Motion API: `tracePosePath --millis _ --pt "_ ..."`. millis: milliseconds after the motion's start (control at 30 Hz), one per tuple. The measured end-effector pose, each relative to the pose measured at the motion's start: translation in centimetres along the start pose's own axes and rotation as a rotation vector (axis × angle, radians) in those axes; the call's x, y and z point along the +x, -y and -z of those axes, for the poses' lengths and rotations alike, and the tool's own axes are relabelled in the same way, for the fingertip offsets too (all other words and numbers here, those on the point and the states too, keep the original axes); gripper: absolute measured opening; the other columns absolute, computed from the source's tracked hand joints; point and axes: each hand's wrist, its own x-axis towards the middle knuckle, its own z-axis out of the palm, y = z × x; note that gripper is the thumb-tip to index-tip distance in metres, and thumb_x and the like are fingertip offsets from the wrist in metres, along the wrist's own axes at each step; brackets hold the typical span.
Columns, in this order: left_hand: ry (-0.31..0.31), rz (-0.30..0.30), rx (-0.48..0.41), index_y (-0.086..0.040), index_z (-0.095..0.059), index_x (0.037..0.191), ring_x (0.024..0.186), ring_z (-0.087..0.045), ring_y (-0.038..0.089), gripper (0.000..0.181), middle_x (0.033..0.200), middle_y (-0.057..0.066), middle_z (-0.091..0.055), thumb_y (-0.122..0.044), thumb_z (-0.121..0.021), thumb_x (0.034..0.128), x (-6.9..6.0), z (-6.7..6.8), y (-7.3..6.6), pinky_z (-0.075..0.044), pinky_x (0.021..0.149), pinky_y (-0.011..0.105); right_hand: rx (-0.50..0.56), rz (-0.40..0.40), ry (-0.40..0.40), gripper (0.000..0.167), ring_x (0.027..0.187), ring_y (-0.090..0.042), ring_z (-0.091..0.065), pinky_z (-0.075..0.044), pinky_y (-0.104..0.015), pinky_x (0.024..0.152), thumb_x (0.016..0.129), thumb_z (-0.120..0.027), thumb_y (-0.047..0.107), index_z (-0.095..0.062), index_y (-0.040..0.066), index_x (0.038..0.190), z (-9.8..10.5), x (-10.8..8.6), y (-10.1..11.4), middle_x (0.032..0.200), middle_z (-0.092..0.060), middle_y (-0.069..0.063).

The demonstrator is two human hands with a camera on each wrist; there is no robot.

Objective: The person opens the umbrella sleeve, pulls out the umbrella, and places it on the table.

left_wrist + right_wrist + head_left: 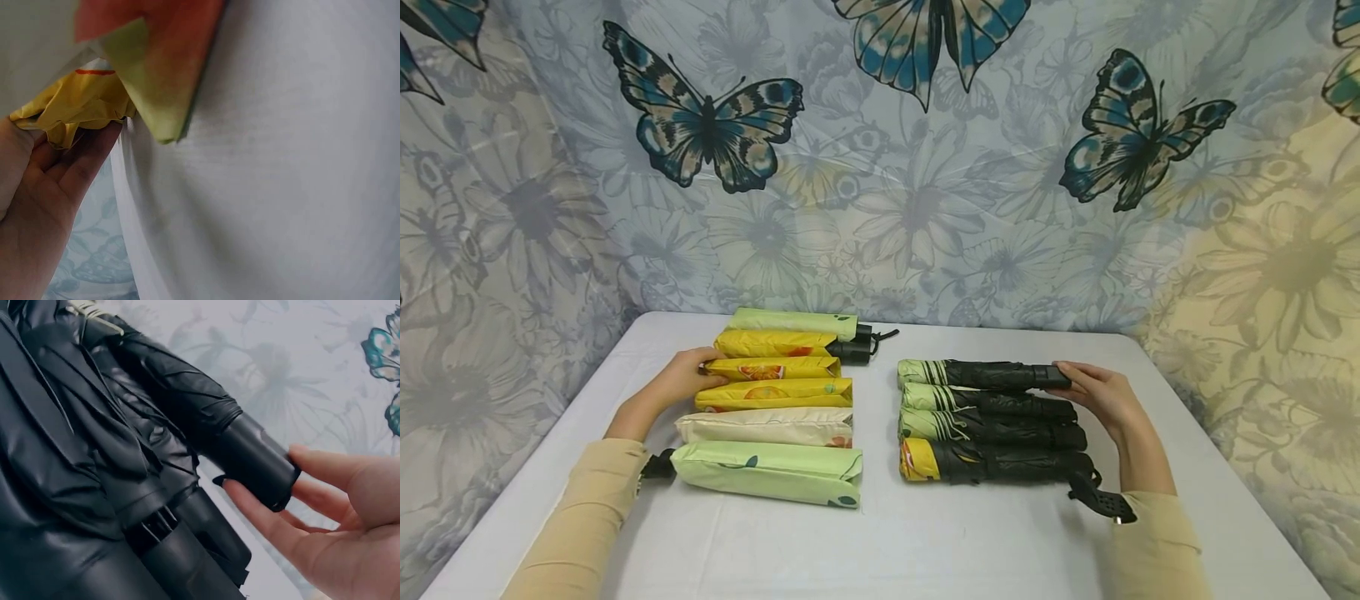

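Observation:
My left hand [683,379] pinches the end of a flat yellow umbrella sleeve [782,368] with an orange fruit print. In the left wrist view its crumpled yellow edge [94,103] lies between thumb and fingers. My right hand [1101,396] grips the handle end of a folded black umbrella [988,375], the rearmost in the right-hand row. Its black handle [256,459] sits between thumb and fingers in the right wrist view. This umbrella's tip shows light green with stripes. A gap of white cloth separates sleeve and umbrella.
Toward me on the left lie a yellow sleeve [775,393], a cream one [767,427] and a light green one [767,471]. Behind are a yellow-covered umbrella [775,342] and a green-covered one [793,322]. More folded umbrellas [1000,460] lie right on the white table [880,554].

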Motion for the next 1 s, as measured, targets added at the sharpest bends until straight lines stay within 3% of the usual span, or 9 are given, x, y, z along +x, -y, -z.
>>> tracePosePath --millis 133,333,567,633,700,800,867,1000 --pt "0.003 0.004 -0.006 0.002 -0.066 0.112 0.106 -0.059 0.042 0.026 0.110 0.022 -0.065 -0.008 -0.070 0.0886 -0.1 0.0 0.0 -0.055 0.086 0.052 -0.128 -0.004 0.002 0.074 0.090 0.005 -0.067 -0.055 -0.019 0.091 0.097 -0.060 0.032 -0.030 -0.016 0.145 0.2 0.1 0.3 0.100 -0.060 0.023" --pt "0.003 0.001 -0.012 0.002 -0.066 0.111 0.104 -0.060 0.040 0.025 0.107 0.021 -0.066 -0.008 -0.070 0.0883 0.0 0.1 -0.1 -0.055 0.084 0.050 -0.301 -0.031 -0.007 0.074 0.090 0.012 -0.063 -0.052 -0.010 0.088 0.096 -0.059 0.042 -0.038 -0.010 0.144 0.6 0.1 0.5 0.103 -0.054 0.024" --pt "0.002 0.005 -0.009 0.001 -0.067 0.111 0.105 -0.060 0.040 0.024 0.108 0.021 -0.066 -0.008 -0.070 0.0886 0.0 0.1 -0.1 -0.055 0.085 0.051 -0.353 -0.015 0.027 0.070 0.092 0.011 -0.063 -0.053 -0.011 0.088 0.095 -0.062 0.038 -0.040 -0.008 0.144 1.2 0.2 -0.1 0.102 -0.057 0.029" --pt "0.003 0.001 -0.010 0.002 -0.067 0.110 0.103 -0.061 0.040 0.024 0.106 0.021 -0.066 -0.008 -0.070 0.0884 0.0 0.1 -0.1 -0.055 0.084 0.050 -0.372 -0.014 0.029 0.070 0.092 0.013 -0.062 -0.054 -0.013 0.087 0.095 -0.063 0.038 -0.041 -0.008 0.144 1.2 0.3 -0.3 0.112 -0.061 0.019" --pt "0.000 0.003 -0.010 0.001 -0.067 0.109 0.102 -0.061 0.038 0.023 0.105 0.020 -0.066 -0.007 -0.070 0.0881 0.0 0.1 -0.1 -0.055 0.083 0.050 -0.404 -0.019 0.026 0.072 0.091 0.014 -0.061 -0.054 -0.013 0.087 0.095 -0.063 0.040 -0.041 -0.007 0.144 1.0 0.4 -0.4 0.125 -0.062 0.002" --pt "0.000 -0.003 -0.008 0.002 -0.067 0.109 0.101 -0.061 0.038 0.022 0.104 0.020 -0.066 -0.007 -0.070 0.0882 0.0 0.1 -0.2 -0.055 0.084 0.050 -0.460 -0.033 0.017 0.075 0.088 0.017 -0.058 -0.054 -0.014 0.087 0.094 -0.062 0.045 -0.041 -0.006 0.145 0.7 0.5 -0.3 0.144 -0.048 -0.023" --pt "-0.001 -0.001 -0.008 0.002 -0.067 0.109 0.102 -0.061 0.038 0.023 0.105 0.020 -0.066 -0.007 -0.070 0.0882 0.0 0.1 -0.2 -0.056 0.085 0.050 -0.487 -0.040 0.013 0.076 0.087 0.018 -0.056 -0.055 -0.015 0.087 0.093 -0.061 0.047 -0.041 -0.006 0.145 0.6 0.5 -0.1 0.148 -0.042 -0.028" --pt "0.003 0.002 -0.009 0.002 -0.067 0.109 0.103 -0.061 0.039 0.023 0.105 0.020 -0.066 -0.007 -0.070 0.0885 -0.1 0.1 -0.3 -0.056 0.085 0.050 -0.521 -0.039 0.021 0.076 0.089 0.015 -0.058 -0.055 -0.021 0.092 0.094 -0.061 0.047 -0.041 -0.006 0.144 0.5 0.4 0.1 0.147 -0.042 -0.029"
